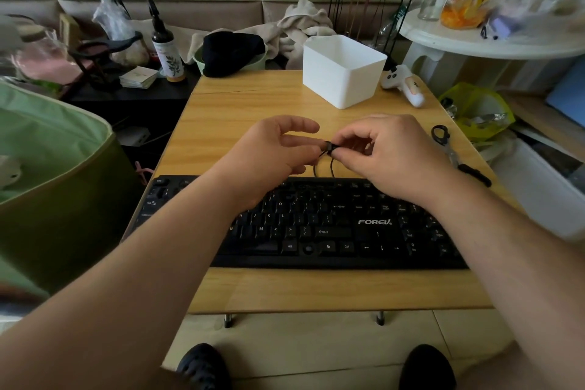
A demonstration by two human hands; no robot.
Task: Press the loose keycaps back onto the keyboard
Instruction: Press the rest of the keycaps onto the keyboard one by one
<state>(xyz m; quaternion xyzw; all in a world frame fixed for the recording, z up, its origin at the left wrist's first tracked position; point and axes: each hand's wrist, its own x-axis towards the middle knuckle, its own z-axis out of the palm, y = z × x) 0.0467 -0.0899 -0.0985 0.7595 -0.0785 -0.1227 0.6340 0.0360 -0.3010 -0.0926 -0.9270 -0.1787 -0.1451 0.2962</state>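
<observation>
A black keyboard lies across the wooden table, its left part hidden under my left forearm. Both hands hover just beyond its far edge. My right hand pinches a small black piece between thumb and forefinger. A thin black wire loop hangs from that piece down toward the keyboard's top row. My left hand meets it from the left, its fingers curled at the wire's end and its thumb lifted. I see no loose keycaps lying on the table.
A white plastic box stands at the back of the table, a white controller to its right. Black-handled scissors lie by the right edge. A green bag stands off the table's left side.
</observation>
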